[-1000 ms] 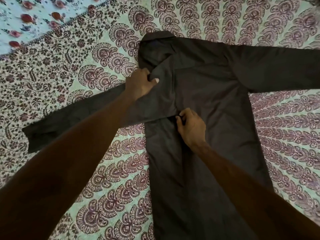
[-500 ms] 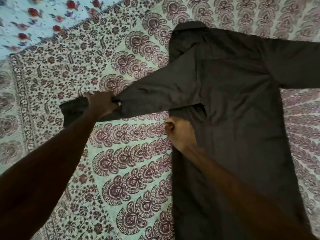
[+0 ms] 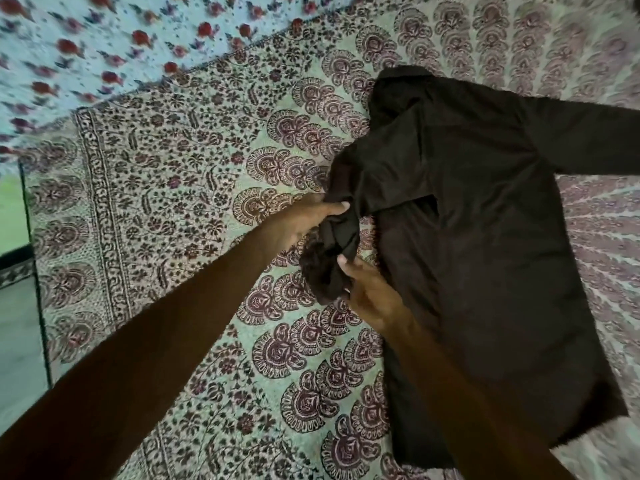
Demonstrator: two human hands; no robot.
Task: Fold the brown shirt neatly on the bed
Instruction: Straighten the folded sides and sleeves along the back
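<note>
The brown shirt (image 3: 485, 244) lies spread on the patterned bed cover (image 3: 194, 188), collar toward the far side, its hem near me. Its right sleeve stretches out past the right edge of the view. Its left sleeve (image 3: 332, 251) is bunched up beside the body of the shirt. My left hand (image 3: 304, 223) grips the upper part of that bunched sleeve. My right hand (image 3: 370, 292) holds the lower end of the same bunch, close to the shirt's side seam. Both forearms reach in from below.
A light sheet with red flowers (image 3: 104, 46) covers the far left of the bed. The bed's left edge (image 3: 34, 265) runs down the left side, with floor beyond it. The patterned cover lies open between my arms and left of the shirt.
My left hand has drawn the outstretched left sleeve inward toward the shirt's body, so it is now bunched. My right hand moved from the shirt's side to the sleeve end.
</note>
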